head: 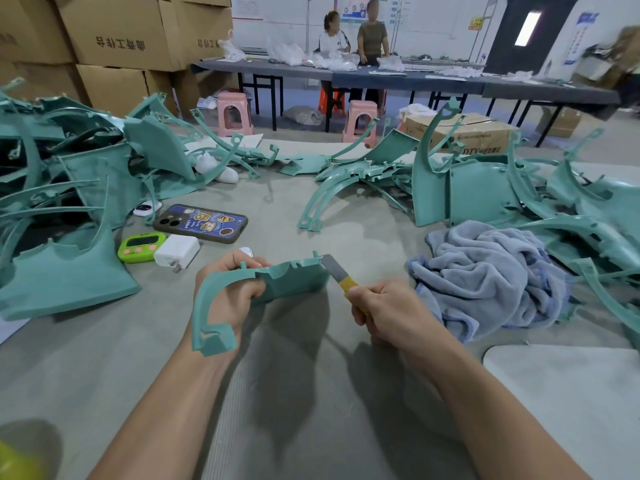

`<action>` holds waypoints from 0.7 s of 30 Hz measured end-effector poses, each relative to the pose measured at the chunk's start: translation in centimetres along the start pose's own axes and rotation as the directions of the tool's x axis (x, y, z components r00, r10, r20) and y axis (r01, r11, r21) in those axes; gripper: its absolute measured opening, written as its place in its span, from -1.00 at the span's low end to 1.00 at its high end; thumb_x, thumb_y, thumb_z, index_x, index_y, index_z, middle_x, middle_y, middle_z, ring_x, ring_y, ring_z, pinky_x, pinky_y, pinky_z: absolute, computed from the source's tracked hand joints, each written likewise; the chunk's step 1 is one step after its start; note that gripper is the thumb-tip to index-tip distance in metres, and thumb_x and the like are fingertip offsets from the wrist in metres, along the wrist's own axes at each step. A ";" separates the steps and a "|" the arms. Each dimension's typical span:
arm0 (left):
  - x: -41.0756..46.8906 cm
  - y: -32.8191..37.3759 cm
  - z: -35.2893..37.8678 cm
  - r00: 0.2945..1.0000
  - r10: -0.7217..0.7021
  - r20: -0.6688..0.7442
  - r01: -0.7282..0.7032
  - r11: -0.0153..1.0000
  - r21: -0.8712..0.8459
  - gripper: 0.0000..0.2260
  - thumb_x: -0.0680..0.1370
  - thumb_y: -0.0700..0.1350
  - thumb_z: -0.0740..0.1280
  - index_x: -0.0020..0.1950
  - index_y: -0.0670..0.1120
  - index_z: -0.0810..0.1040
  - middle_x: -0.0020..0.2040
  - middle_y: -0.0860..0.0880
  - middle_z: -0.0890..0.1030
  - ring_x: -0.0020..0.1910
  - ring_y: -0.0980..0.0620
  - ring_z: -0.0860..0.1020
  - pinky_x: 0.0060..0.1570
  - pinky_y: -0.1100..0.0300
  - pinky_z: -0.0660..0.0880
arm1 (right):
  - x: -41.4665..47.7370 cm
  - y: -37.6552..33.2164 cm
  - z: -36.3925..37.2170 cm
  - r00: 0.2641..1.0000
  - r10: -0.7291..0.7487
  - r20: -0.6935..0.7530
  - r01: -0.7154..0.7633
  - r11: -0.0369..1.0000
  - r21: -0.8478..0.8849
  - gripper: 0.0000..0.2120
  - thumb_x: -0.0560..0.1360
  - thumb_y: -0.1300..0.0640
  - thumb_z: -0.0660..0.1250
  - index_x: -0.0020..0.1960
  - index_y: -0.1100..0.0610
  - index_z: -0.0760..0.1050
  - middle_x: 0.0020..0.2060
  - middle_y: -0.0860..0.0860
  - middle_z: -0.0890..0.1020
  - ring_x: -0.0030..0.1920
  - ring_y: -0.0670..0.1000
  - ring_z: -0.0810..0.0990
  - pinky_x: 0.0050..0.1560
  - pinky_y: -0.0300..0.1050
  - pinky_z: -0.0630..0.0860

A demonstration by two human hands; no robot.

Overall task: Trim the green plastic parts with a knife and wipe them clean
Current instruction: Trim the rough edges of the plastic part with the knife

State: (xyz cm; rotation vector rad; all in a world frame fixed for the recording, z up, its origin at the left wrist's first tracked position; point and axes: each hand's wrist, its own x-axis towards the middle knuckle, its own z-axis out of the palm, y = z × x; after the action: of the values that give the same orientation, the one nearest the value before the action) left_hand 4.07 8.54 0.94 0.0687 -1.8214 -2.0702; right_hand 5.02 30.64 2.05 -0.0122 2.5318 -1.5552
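Left grip (231,289) curled round curved green plastic part (291,280), right grip (384,311) clenching yellow-handled knife (341,275), blade at part's edge, one rumpled blue cloth (485,275) beside.

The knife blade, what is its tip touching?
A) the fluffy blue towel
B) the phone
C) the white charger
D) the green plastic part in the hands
D: the knife, gripped in the right hand, has its blade tip at the upper right corner of the green plastic part that the left hand holds.
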 end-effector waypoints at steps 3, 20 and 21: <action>0.0 -0.1 0.0 1.000 -0.005 -0.008 0.005 1.000 0.009 -0.77 0.13 -0.34 0.18 -0.47 -0.04 0.51 -0.33 0.09 0.64 -0.32 0.21 0.55 -0.37 0.43 0.39 | -0.4 -0.2 0.1 0.998 -0.068 0.012 0.066 0.989 0.132 -0.53 0.60 -0.03 0.27 -0.45 0.09 0.54 -0.61 -0.01 0.38 -0.59 -0.05 0.28 -0.50 -0.21 0.21; 0.4 -0.5 -0.3 1.000 -0.021 0.014 0.020 0.999 0.044 -0.79 0.15 -0.33 0.19 -0.43 -0.07 0.54 -0.27 0.05 0.68 -0.24 0.10 0.55 -0.33 0.38 0.42 | -0.2 -0.7 -0.6 0.980 -0.081 -0.182 0.026 0.957 -0.288 -0.55 0.57 0.02 0.32 -0.43 0.22 0.54 -0.64 -0.07 0.45 -0.62 -0.12 0.35 -0.57 -0.29 0.27; 0.5 -0.6 -0.3 1.000 -0.030 0.003 0.030 0.998 0.047 -0.79 0.14 -0.32 0.19 -0.44 -0.07 0.55 -0.27 0.06 0.68 -0.19 0.08 0.55 -0.32 0.38 0.41 | -0.3 -0.7 -0.5 0.985 -0.078 -0.152 0.048 0.980 -0.193 -0.55 0.57 0.04 0.32 -0.45 0.21 0.54 -0.64 -0.05 0.45 -0.62 -0.12 0.34 -0.53 -0.27 0.29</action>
State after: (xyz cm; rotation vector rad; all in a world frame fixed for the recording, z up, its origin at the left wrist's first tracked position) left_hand 3.55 8.17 0.43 0.1062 -1.8825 -2.0487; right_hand 5.18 30.81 2.92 0.0074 2.8216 -1.3822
